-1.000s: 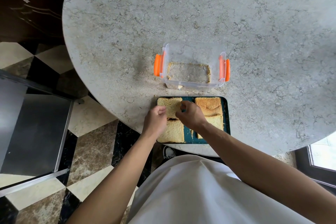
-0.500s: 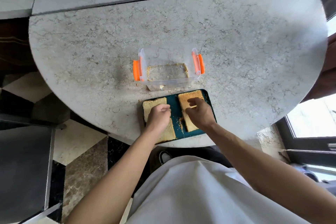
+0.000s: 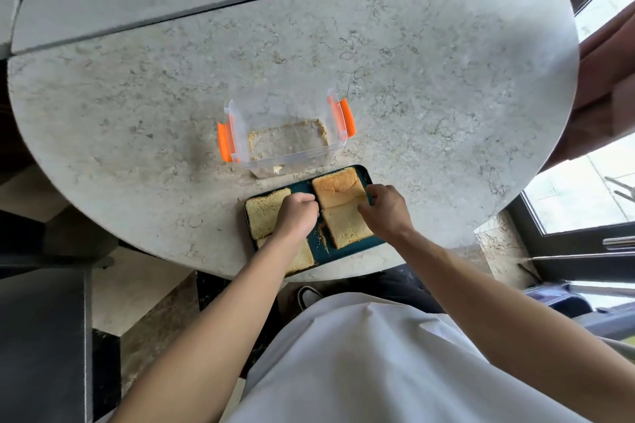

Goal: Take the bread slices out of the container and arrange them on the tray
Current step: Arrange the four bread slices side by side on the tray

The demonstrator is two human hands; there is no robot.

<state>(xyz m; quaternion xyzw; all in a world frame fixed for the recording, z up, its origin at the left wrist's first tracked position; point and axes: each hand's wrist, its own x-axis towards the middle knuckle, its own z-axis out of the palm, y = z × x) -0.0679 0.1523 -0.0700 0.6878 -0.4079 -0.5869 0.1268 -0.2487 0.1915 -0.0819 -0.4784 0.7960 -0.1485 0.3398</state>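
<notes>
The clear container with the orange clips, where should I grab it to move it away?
Grip the clear container by its two short ends, at the orange clips, coming down from above with a hand on each. It stands upright and open, holding only crumbs.

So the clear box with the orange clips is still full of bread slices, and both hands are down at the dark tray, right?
Not quite. The head view shows the clear box holds only crumbs, no slices. The bread slices lie on the dark tray. The rest stands: the left hand and right hand are down at the tray.
</notes>
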